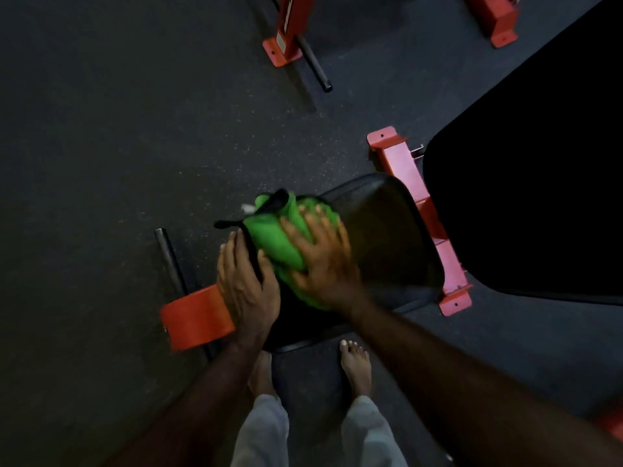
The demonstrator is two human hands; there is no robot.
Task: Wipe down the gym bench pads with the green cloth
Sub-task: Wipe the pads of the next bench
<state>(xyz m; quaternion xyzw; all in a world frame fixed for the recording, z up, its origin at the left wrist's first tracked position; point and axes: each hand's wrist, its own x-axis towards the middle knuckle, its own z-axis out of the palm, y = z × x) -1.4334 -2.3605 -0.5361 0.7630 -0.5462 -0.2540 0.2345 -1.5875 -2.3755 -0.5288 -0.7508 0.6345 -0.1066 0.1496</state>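
The back pad (pixel 539 180) rises beyond the seat pad (pixel 381 230), whose long axis runs from the person toward that back pad. On the seat pad's near-left end lies the bunched cloth (pixel 279 237), seemingly trailing off the edge. The right hand (pixel 323 261) presses it, fingers spread; the left hand (pixel 244 281) grips the pad's edge. Bunching could leave streaks.

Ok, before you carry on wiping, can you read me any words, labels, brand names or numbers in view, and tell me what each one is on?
No text here can be read.
Red upright post at the top: white lettering runs along it, cut off by the frame edge and too blurred to read.
Same post, lower down: a small pale sticker, too small to read.
Green cloth, seat pad, back pad: no lettering visible.
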